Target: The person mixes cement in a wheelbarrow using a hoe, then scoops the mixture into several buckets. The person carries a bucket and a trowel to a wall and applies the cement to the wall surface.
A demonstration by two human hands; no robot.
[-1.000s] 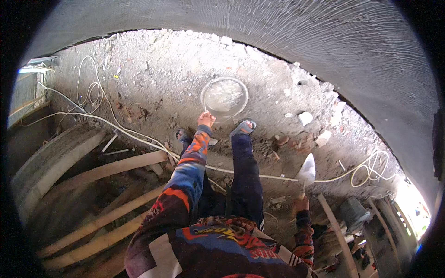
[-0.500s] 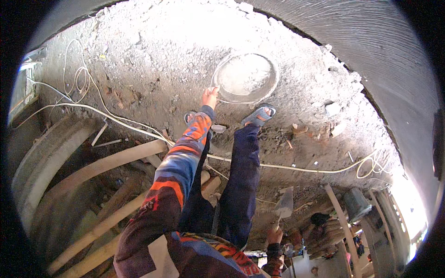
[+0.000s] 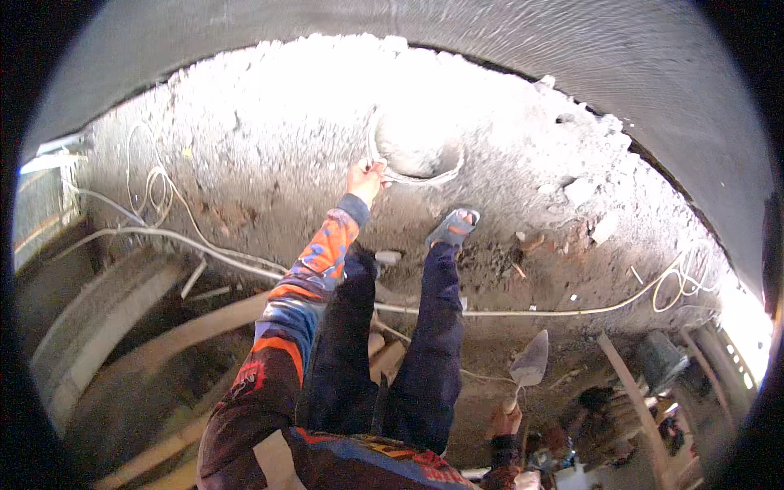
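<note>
My left hand (image 3: 367,177) reaches forward, its fingers closed on the near-left rim of a round, shallow basin (image 3: 442,176). Pale, mortar-like material (image 3: 407,145) lies inside the basin. Glare washes out the basin's far side. My right hand (image 3: 505,420), low and to the right of my legs, grips the handle of a trowel (image 3: 531,360). The trowel's pointed grey blade is directed forward, apart from the basin. My sandalled right foot (image 3: 458,227) stands just behind the basin.
A ridged grey wall (image 3: 637,65) curves along the far side. A pale cable (image 3: 563,312) crosses the rubble-strewn ground behind my feet, with loose coils at left and right. Wooden poles (image 3: 175,445) lie at the lower left. A grey bucket (image 3: 663,359) stands at the right.
The view has shifted, and the far ground looks brighter. My left hand stays at the basin's rim. The trowel has turned in my right hand, showing its pointed blade more clearly.
</note>
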